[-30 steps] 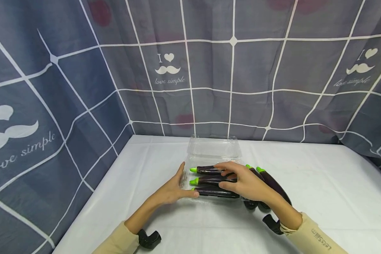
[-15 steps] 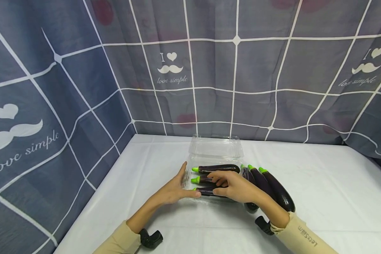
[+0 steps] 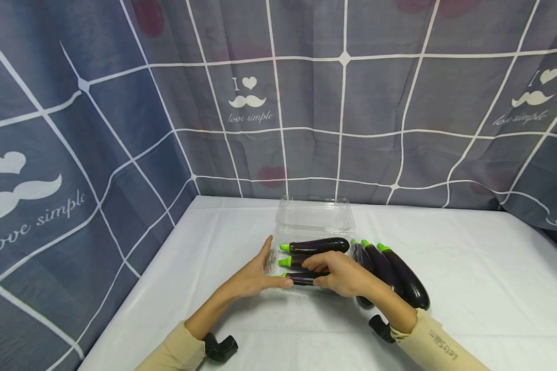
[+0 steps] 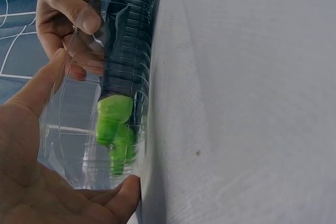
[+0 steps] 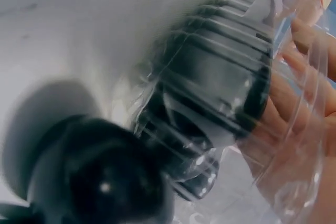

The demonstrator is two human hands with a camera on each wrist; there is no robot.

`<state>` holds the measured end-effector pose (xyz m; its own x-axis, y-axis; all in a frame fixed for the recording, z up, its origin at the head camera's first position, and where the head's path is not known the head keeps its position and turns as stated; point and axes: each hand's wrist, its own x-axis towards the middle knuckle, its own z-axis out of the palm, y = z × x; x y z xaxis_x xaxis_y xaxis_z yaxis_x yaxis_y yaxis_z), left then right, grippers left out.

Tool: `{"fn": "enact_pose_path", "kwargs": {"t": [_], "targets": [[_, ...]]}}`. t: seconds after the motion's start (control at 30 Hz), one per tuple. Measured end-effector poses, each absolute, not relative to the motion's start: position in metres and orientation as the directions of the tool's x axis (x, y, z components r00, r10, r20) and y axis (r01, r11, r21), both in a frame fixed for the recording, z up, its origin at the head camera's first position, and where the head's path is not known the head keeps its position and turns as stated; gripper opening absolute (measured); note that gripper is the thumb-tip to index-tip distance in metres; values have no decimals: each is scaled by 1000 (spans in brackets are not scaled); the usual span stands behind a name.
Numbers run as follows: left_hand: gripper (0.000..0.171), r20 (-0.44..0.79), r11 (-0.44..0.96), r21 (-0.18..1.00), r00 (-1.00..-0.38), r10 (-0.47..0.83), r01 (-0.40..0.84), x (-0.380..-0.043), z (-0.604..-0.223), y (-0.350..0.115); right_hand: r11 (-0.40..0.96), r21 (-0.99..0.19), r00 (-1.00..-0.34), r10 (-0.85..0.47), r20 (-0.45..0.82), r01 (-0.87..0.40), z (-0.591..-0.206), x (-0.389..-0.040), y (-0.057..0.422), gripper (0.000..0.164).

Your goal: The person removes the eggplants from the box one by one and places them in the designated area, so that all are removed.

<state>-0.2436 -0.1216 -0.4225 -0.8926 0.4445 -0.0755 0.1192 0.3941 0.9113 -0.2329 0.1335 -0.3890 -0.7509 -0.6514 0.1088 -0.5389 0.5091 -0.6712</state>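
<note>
A clear plastic clamshell box lies on the white tablecloth with its lid raised at the back. Inside are a rear eggplant, a middle eggplant and a near eggplant, their green stem ends pointing left. My left hand is spread against the box's left end, thumb along the near corner. My right hand reaches over the box's right part, fingers curled down and thumb at the near eggplant, gripping it. In the right wrist view, dark eggplant ends show through the ribbed wall.
Three more eggplants lie slanted on the white tablecloth, close by the box's right end, partly behind my right forearm. A grey checked curtain hangs behind the table and along its left side. Each wrist carries a black camera.
My right hand has moved left and down over the box, away from the rear eggplant, which shows whole now. My left hand keeps its place at the box's left end.
</note>
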Motion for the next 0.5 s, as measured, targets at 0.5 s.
{"fn": "enact_pose_path", "kwargs": {"t": [0.5], "targets": [[128,-68,380,917,-889,453,123,-245,-426,-124,616,-600,-813,-573,103,-510,-396,-229,119,30]]}}
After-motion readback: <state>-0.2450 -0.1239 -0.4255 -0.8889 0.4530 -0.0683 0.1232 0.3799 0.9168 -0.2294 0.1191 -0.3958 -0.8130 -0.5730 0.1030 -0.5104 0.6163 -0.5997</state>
